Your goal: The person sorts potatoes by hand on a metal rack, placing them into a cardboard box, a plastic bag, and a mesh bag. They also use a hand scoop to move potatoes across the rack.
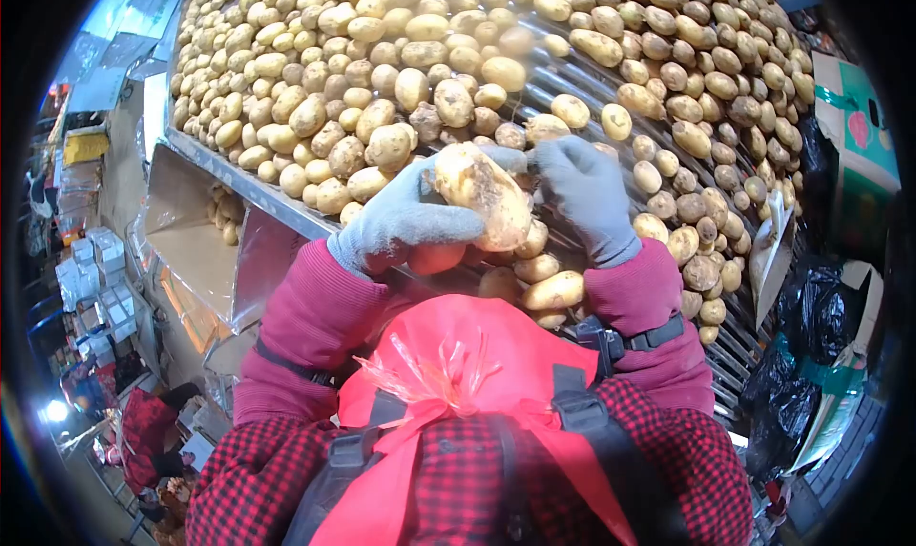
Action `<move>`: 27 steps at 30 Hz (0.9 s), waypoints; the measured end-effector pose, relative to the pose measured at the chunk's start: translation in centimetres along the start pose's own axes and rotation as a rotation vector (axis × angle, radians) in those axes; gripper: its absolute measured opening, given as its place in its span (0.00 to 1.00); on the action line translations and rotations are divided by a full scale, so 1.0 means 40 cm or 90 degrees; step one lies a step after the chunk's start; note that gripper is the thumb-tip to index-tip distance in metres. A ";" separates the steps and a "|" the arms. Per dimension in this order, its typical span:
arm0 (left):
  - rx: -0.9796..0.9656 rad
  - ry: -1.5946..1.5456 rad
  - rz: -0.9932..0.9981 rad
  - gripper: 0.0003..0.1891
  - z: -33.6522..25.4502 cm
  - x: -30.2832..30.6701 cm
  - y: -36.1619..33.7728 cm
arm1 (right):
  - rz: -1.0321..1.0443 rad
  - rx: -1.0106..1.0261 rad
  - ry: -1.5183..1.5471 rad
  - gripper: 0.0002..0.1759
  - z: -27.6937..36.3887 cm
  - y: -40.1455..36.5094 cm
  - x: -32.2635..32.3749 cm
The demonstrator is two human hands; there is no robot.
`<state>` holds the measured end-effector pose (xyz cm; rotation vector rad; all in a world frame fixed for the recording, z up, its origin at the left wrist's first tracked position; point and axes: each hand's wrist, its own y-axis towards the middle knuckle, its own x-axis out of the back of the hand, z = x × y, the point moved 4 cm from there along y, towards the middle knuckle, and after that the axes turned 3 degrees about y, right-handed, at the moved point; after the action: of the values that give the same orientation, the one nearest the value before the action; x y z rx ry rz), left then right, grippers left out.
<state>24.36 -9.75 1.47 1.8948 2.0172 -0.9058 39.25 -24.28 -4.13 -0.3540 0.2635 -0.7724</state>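
Note:
My left hand (410, 220), in a grey glove, is closed round a large potato (482, 195) with brown patches, held above the near edge of the pile. My right hand (584, 188), also gloved in grey, is just to the right of that potato, its fingers bent inward. Whatever its fingertips hold, if anything, is too small to make out. Loose potatoes (553, 290) lie below and between my hands, and the big heap of potatoes (382, 69) spreads beyond them.
Metal bars (730, 370) show under the potatoes at the right. An open cardboard box (191, 231) with potatoes stands at the left. Black plastic bags (811, 308) and a green-and-white carton (859, 126) are at the far right. Another person (148, 436) is at the lower left.

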 end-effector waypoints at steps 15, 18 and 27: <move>-0.127 -0.076 -0.256 0.39 0.040 0.125 -0.086 | -0.008 -0.032 0.021 0.14 0.011 0.019 -0.015; -0.256 -0.287 -0.227 0.36 0.058 0.165 -0.090 | -0.034 -0.013 -0.014 0.14 0.010 0.022 -0.018; -0.381 -0.206 -0.414 0.27 0.063 0.245 -0.185 | -0.026 0.092 -0.082 0.13 -0.001 0.037 -0.010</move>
<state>15.29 -2.99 -3.90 0.7422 2.3560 -0.5665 39.88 -23.03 -4.70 -0.2721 0.0793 -0.8007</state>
